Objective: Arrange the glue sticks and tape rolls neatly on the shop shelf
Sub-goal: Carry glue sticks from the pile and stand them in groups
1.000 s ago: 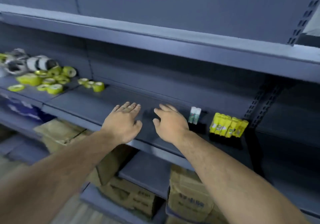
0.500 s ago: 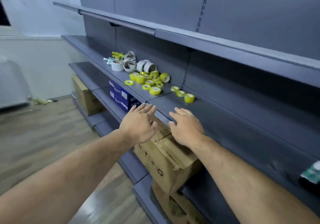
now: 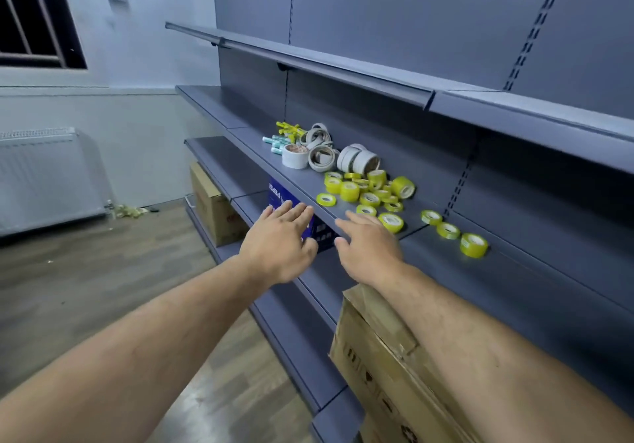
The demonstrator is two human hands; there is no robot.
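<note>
1. A person's left hand [image 3: 278, 243] and right hand [image 3: 368, 250] hover side by side, palms down, at the front edge of a grey metal shop shelf [image 3: 514, 281]. Both have their fingers straight and hold nothing.
2. The right hand's fingertips [image 3: 346, 221] lie at the shelf's front edge, just beside the nearest yellow tape roll [image 3: 391, 222]. Whether they touch the edge cannot be told.
3. The left hand sits off the shelf, in front of a blue box [image 3: 278, 193] on the level below.
4. A loose cluster of yellow tape rolls [image 3: 368, 190] is scattered near the front edge, some lying flat and some on their sides.
5. Three more yellow rolls [image 3: 447, 230] stand in a row to the right, across the seam between shelf panels.
6. Behind the cluster, toward the left end, lies a heap of white tape rolls [image 3: 322, 158].
7. Farthest along are the glue sticks: teal-capped ones [image 3: 276, 142] near the front edge, yellow ones [image 3: 290, 128] behind them.
8. A cardboard box [image 3: 377, 357] juts from a lower level under the right forearm; a second carton [image 3: 209, 202] stands farther left.
9. A radiator [image 3: 44, 182] lines the wall above a wooden floor [image 3: 103, 271].
</note>
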